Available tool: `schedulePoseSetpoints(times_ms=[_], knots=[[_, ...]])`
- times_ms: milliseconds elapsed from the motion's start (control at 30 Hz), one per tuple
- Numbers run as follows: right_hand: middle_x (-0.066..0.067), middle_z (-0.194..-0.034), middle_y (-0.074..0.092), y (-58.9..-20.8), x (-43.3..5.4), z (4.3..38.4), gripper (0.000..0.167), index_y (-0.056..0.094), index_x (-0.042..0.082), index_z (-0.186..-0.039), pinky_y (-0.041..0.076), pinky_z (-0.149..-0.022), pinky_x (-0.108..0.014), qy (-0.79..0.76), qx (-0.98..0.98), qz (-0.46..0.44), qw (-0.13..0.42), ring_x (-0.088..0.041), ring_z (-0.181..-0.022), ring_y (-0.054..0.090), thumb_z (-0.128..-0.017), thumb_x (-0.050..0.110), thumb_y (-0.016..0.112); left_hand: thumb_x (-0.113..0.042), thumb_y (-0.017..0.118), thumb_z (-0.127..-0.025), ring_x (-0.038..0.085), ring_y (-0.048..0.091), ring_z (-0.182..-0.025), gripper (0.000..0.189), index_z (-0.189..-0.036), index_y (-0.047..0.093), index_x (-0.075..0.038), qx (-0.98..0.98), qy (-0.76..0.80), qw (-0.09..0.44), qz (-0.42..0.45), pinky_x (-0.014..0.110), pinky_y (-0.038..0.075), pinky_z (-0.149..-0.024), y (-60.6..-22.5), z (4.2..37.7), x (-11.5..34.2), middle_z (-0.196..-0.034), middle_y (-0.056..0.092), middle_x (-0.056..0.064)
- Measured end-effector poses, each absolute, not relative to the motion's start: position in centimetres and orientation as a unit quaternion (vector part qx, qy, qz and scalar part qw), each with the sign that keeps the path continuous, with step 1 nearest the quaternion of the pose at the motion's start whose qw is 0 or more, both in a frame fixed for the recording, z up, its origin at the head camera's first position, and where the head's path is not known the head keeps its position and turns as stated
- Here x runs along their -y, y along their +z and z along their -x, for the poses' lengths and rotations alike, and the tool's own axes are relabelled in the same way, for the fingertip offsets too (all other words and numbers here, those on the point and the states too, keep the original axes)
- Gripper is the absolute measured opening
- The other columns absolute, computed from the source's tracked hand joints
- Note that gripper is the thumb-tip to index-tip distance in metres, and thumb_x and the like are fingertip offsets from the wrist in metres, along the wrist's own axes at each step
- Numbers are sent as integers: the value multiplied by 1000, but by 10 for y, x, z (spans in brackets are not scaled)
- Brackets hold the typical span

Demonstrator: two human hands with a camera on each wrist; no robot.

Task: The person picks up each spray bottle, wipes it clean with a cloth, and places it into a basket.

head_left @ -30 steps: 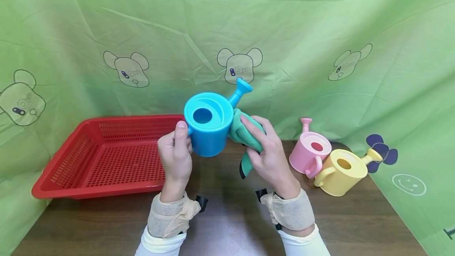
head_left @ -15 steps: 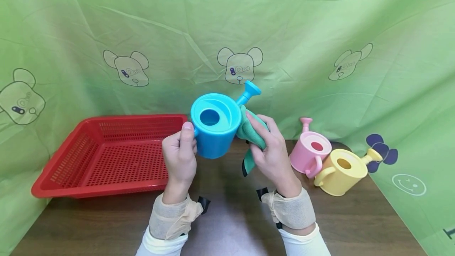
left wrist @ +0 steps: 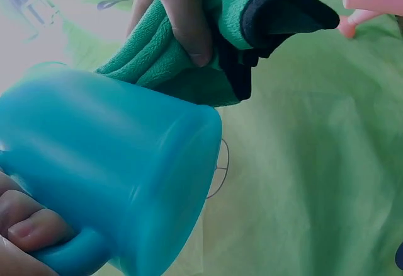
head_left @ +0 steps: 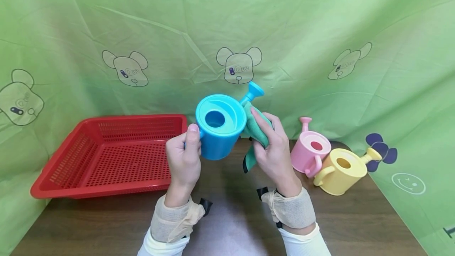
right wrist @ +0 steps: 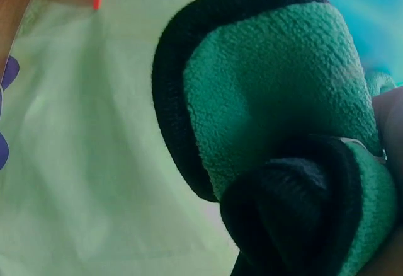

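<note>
A blue toy watering can (head_left: 220, 141) is held up over the table, its spout pointing to the far right. My left hand (head_left: 184, 161) grips its handle, thumb on top; in the left wrist view the fingers (left wrist: 38, 225) curl round the handle. My right hand (head_left: 275, 151) holds a folded green cloth (head_left: 256, 127) with dark edging against the can's side, just below the spout. Close up in the right wrist view, the cloth (right wrist: 277, 80) hangs in folds and hides most of that hand.
At left on the wooden table (head_left: 227, 224) stands a red perforated basket (head_left: 106, 191). A pink watering can (head_left: 305, 155) and a yellow watering can (head_left: 341, 177) sit side by side at right. Behind hangs a green printed curtain (head_left: 177, 31).
The left hand and the blue watering can have shifted to the right and slightly down. The right hand with the cloth has moved a little right and up along the can's side.
</note>
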State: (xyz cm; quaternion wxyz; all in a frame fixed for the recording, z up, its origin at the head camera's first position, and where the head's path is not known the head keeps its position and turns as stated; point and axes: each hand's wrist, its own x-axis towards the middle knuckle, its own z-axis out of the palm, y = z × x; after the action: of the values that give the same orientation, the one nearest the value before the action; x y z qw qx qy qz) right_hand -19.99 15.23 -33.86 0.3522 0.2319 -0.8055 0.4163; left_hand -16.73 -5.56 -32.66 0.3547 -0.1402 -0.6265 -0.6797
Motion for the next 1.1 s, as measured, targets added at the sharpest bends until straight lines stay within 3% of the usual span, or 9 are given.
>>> schedulePoseSetpoints(times_ms=[300,567,867,1100], knots=[[-23,-135,61,-341,-152,205,69,62,17,-148,48,-104,-47,428,781,-185,416,-35,-124,61,-86,-13,60,-23,55,-108,10,25,-48,63,-52,33,-5,632,-664,358,175,26,19,-46,-330,168,49,-48,30,7],[-23,-134,62,-339,-152,203,67,62,18,-148,46,-105,-34,435,770,-164,437,-32,-125,60,-88,-12,62,-19,54,-108,10,26,-46,60,-53,35,-5,619,-674,362,181,26,20,-44,-329,167,49,-48,31,7],[-23,-134,62,-339,-151,203,67,62,16,-147,46,-104,-36,441,765,-173,436,-34,-123,61,-87,-13,61,-17,50,-107,11,23,-46,58,-54,31,-4,579,-721,346,162,28,20,-43,-327,166,50,-47,27,6],[-23,-139,59,-341,-150,203,67,60,13,-149,46,-106,-43,441,775,-221,394,-36,-127,59,-87,-14,63,-19,47,-103,11,21,-43,55,-54,28,-3,521,-765,347,150,28,17,-41,-327,168,49,-47,25,2]])
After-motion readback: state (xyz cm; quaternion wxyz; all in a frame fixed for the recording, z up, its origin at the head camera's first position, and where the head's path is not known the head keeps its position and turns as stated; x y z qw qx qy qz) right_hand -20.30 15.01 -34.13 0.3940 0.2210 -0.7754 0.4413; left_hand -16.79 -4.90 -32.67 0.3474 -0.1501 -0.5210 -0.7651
